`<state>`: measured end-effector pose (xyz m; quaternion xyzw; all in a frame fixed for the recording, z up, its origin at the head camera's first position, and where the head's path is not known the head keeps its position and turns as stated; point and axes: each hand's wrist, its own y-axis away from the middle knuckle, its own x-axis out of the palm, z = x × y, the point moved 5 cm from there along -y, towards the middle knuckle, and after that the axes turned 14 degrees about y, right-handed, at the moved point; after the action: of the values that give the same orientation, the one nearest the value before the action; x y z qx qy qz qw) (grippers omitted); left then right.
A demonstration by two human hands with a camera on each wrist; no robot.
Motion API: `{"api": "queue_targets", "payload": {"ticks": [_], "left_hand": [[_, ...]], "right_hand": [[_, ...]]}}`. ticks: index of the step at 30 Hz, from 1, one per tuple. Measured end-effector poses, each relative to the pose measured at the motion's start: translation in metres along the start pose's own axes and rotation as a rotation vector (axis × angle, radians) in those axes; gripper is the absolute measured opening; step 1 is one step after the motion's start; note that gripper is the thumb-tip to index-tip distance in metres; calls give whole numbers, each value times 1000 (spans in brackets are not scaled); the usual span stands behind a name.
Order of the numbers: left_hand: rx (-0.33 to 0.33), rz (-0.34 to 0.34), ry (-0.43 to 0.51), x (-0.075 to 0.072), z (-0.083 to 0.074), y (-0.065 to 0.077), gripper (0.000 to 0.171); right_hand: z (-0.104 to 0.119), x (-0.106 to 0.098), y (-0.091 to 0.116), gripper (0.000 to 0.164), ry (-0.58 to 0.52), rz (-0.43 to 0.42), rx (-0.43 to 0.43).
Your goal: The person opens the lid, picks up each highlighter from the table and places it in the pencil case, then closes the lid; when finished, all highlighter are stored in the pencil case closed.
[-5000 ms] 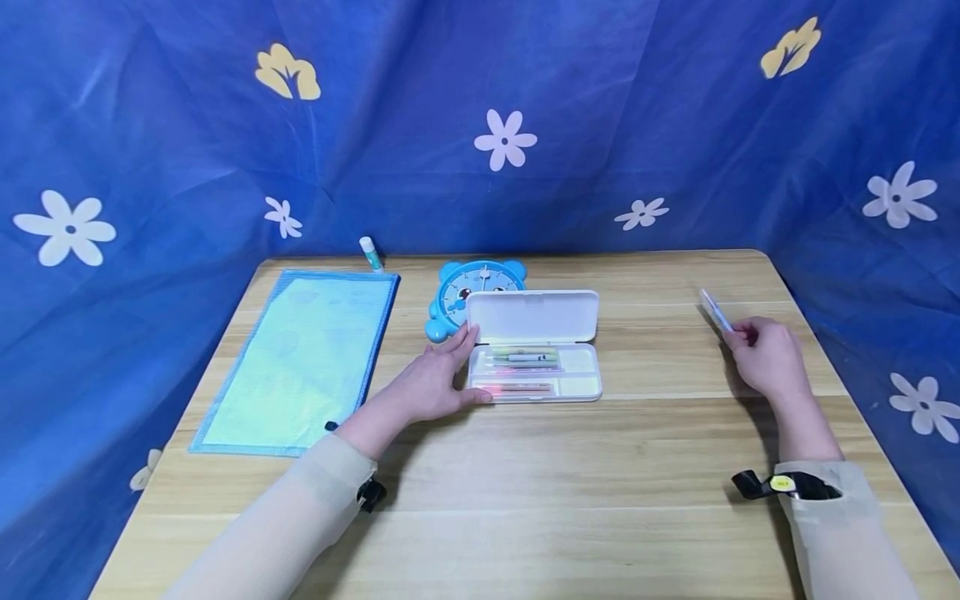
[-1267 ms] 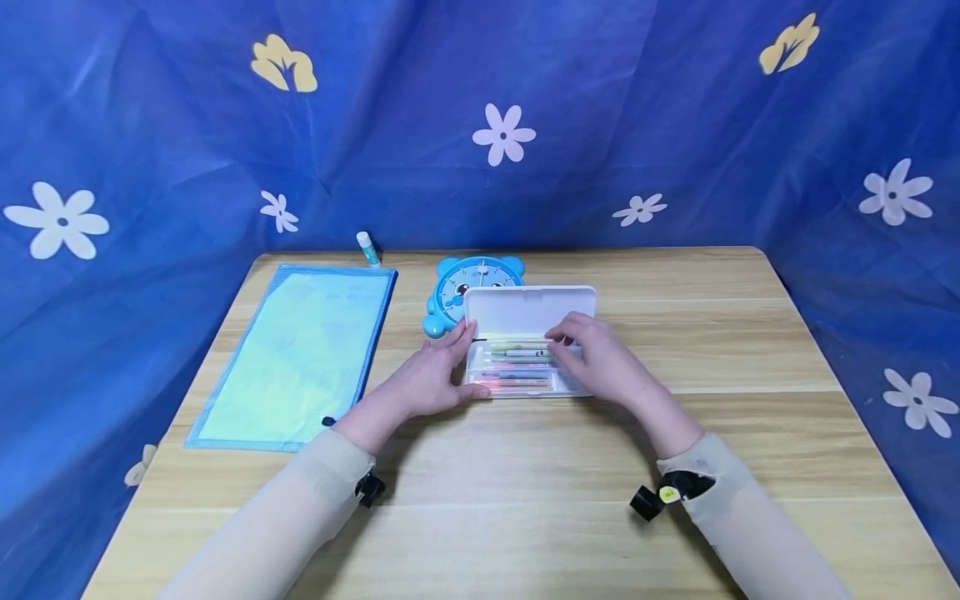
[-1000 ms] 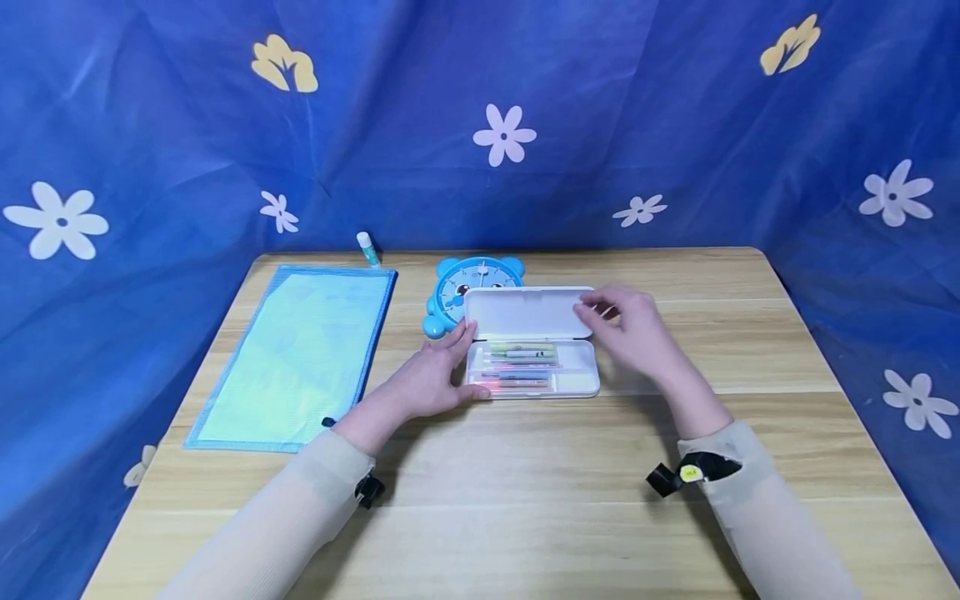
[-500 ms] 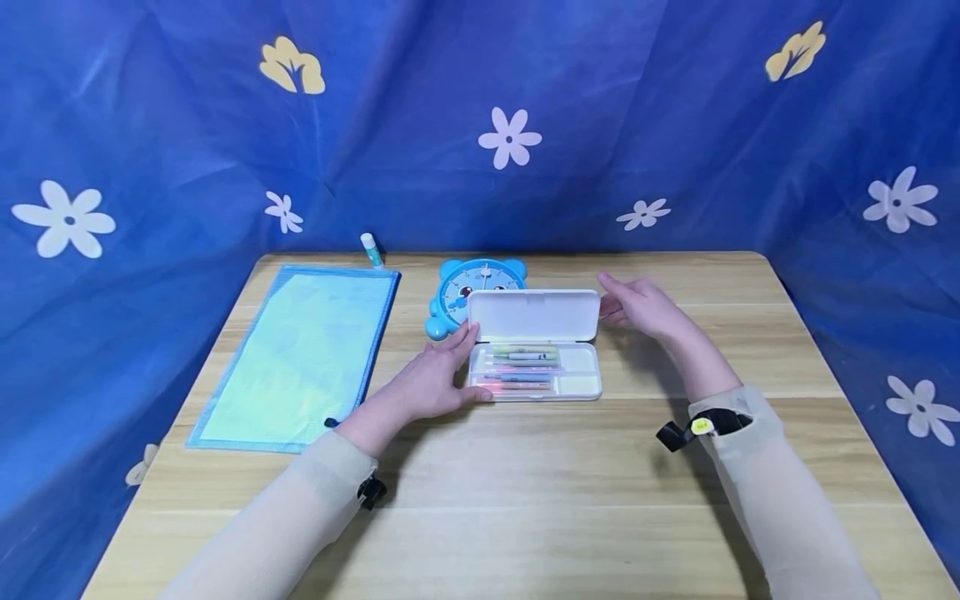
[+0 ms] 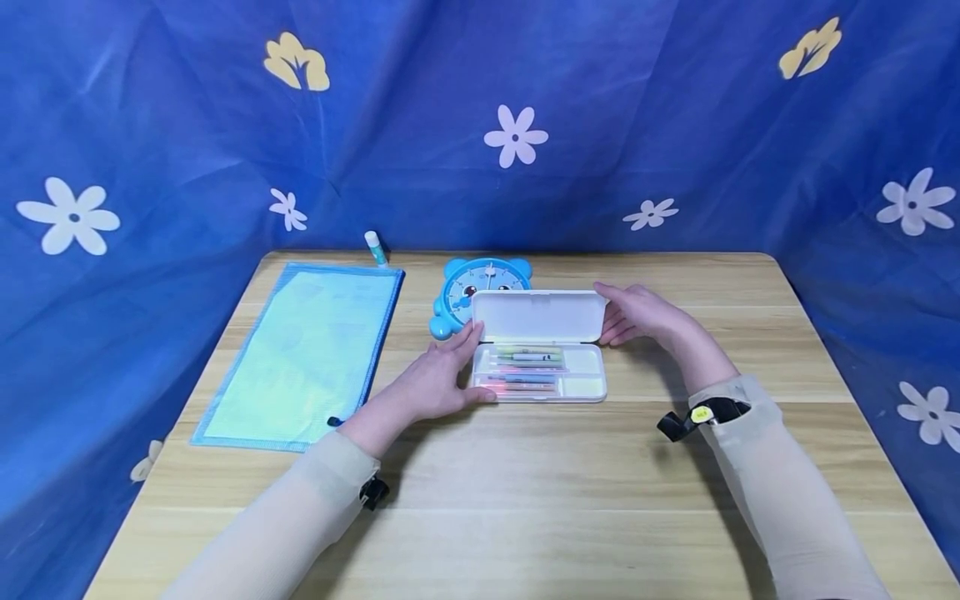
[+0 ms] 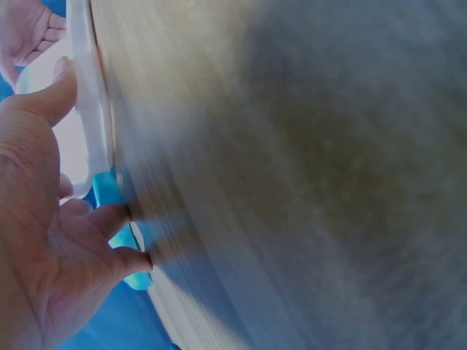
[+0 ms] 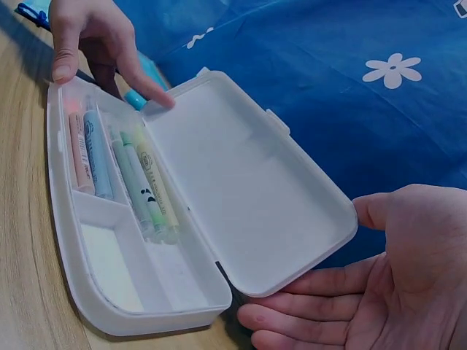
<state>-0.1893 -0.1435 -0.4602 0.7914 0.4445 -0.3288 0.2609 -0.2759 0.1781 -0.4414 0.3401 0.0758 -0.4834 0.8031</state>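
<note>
A white pencil case (image 5: pixel 588 385) stands with its lid (image 7: pixel 241 168) raised, at mid-table in the head view. Several pastel highlighters (image 7: pixel 149 182) lie in its left-hand compartments, the blue one (image 7: pixel 95 149) at the front beside a pinkish one. My left hand (image 5: pixel 431 383) holds the case's left end, thumb at the front corner and index finger along the lid's edge. My right hand (image 5: pixel 645 315) touches the lid's right end; in the right wrist view its thumb is at the rim and its straight fingers reach behind the lid.
Behind the case sits a blue animal-shaped clock (image 5: pixel 487 273), partly hidden by the lid. A light blue zip folder (image 5: pixel 300 358) lies at the left on the wooden table (image 5: pixel 540 517), a glue stick (image 5: pixel 377 248) beyond it. Blue flowered cloth (image 5: pixel 420 142) surrounds the table.
My right hand brought a highlighter from the table's right side into the front compartment. It then moved off the contents to the lid's right end. My left hand stayed at the case.
</note>
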Motion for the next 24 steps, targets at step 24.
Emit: {"api": "queue_targets", "payload": {"ticks": [24], "left_hand": [[-74, -121, 133, 0, 2, -1, 137]], "right_hand": [[-2, 5, 13, 65, -56, 9, -148]]}}
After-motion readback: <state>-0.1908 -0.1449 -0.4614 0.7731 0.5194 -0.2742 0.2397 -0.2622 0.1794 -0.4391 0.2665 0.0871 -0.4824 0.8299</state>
